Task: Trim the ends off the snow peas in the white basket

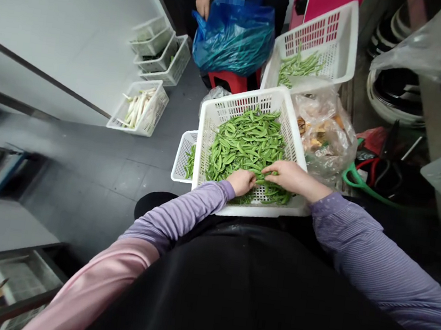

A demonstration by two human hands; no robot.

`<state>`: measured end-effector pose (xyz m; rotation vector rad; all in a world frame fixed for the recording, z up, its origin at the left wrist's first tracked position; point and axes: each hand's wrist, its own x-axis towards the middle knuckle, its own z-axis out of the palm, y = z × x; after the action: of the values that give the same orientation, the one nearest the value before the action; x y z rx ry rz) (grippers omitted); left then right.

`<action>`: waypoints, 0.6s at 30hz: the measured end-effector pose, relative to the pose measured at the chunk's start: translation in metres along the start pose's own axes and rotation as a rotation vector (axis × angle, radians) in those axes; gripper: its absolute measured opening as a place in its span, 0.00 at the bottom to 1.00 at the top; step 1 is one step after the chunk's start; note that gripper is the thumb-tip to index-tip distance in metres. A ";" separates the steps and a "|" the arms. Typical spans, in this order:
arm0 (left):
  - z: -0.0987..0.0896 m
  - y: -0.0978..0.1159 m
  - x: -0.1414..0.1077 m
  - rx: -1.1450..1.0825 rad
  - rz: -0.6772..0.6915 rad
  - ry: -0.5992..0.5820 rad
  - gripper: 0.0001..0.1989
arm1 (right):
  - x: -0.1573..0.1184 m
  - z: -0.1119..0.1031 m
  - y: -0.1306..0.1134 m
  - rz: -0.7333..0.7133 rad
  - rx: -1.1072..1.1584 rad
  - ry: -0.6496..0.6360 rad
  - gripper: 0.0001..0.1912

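Note:
A white plastic mesh basket (244, 103) sits in front of me, heaped with green snow pea pods (247, 147). My left hand (241, 182) and my right hand (285, 175) are low over the near side of the pile, fingertips close together. Both hands appear to pinch pods, though the fingers partly hide them. Striped lilac sleeves cover both forearms. Another white basket (311, 42) beyond holds a smaller amount of pods (299, 66), and a low white basket (183, 155) at the left holds a few more.
A clear bag of brown food (323, 129) lies to the right. Ahead, a co-worker's hand (203, 2) rests by a blue plastic bag (234, 38) above a red stool (231, 80). White stalks fill a basket (139, 107) on the grey tile floor (123, 174), near stacked baskets (157, 53).

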<state>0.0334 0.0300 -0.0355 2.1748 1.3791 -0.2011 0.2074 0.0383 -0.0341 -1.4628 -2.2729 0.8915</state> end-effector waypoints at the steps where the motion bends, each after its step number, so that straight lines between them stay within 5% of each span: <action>1: -0.011 0.002 -0.007 0.008 0.045 0.050 0.05 | 0.001 0.004 -0.003 -0.028 -0.034 -0.048 0.07; 4: -0.034 0.010 -0.021 -0.149 0.035 0.142 0.04 | 0.002 0.011 -0.011 -0.045 -0.048 -0.051 0.07; 8: -0.041 0.017 -0.031 -0.651 -0.194 0.066 0.05 | -0.004 0.009 -0.015 -0.095 -0.035 0.052 0.06; 15: -0.029 0.020 -0.030 -1.069 -0.274 0.044 0.06 | -0.015 0.007 -0.026 -0.138 0.045 0.131 0.06; 18: -0.011 0.013 -0.025 -0.989 -0.316 -0.006 0.05 | -0.015 0.005 -0.028 -0.023 0.265 0.258 0.05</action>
<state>0.0318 0.0114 -0.0115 1.1414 1.3897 0.3078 0.1910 0.0149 -0.0190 -1.3448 -1.9024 0.8994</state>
